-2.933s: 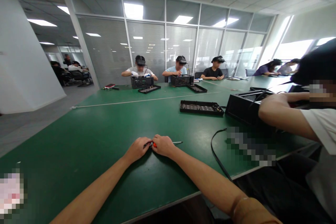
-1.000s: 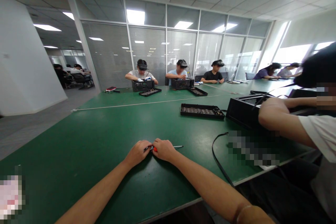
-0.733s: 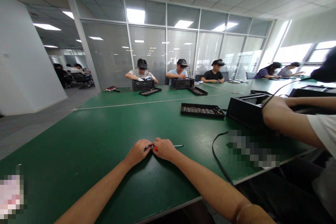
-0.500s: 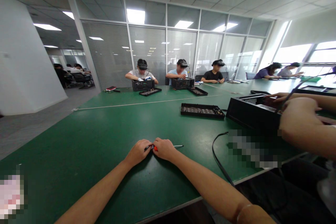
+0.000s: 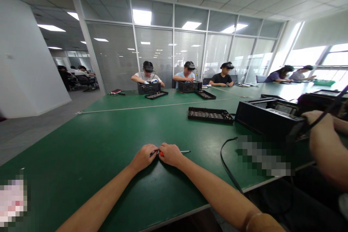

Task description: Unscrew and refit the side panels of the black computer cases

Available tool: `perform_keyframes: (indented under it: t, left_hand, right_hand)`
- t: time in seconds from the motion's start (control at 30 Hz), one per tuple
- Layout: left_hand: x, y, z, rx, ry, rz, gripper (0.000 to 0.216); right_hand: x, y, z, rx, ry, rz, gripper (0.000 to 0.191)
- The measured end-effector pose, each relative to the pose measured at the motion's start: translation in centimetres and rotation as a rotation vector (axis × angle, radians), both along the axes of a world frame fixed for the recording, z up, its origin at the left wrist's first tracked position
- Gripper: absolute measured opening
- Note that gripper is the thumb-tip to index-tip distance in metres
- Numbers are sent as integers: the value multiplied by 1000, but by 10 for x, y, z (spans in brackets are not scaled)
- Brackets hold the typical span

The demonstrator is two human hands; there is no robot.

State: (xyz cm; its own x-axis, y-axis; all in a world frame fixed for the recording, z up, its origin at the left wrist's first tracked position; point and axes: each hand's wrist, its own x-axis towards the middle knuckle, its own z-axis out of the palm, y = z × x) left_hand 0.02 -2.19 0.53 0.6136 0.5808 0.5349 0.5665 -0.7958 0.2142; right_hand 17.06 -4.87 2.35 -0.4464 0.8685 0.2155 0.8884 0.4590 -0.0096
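Observation:
Both my hands rest together on the green table [image 5: 89, 145]. My right hand [image 5: 170, 154] is closed around a small screwdriver [image 5: 185, 151] with an orange-red handle; its thin metal shaft sticks out to the right over the table. My left hand [image 5: 143, 157] is curled, and its fingertips pinch the handle end of the same tool where the two hands meet. What lies under the fingers is hidden.
A black cable [image 5: 225, 159] curls right of my hands. A black computer case [image 5: 269, 117] and a black tray [image 5: 210, 114] sit further right, with a co-worker's arm [image 5: 326, 145] at the edge. Several people work on black cases across the table.
My hands and the screwdriver have stayed in place. The co-worker at the right has leaned back out of view, leaving only a forearm and uncovering the black case.

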Motion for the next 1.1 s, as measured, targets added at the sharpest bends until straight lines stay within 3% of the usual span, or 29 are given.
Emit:
perform_keyframes:
  t: [0.83,0.97,1.1]
  left_hand:
    - [2,-3,4,-10,-16,-1,19]
    - [2,-2,3,-34,-46,4,20]
    - [2,-1,4,-71,-149,35,20]
  right_hand:
    - [0,-2,1,-5,-1,3,29]
    - [-2,-6,10,0,0,-6,31]
    - [0,-25,32,28,89,2,34]
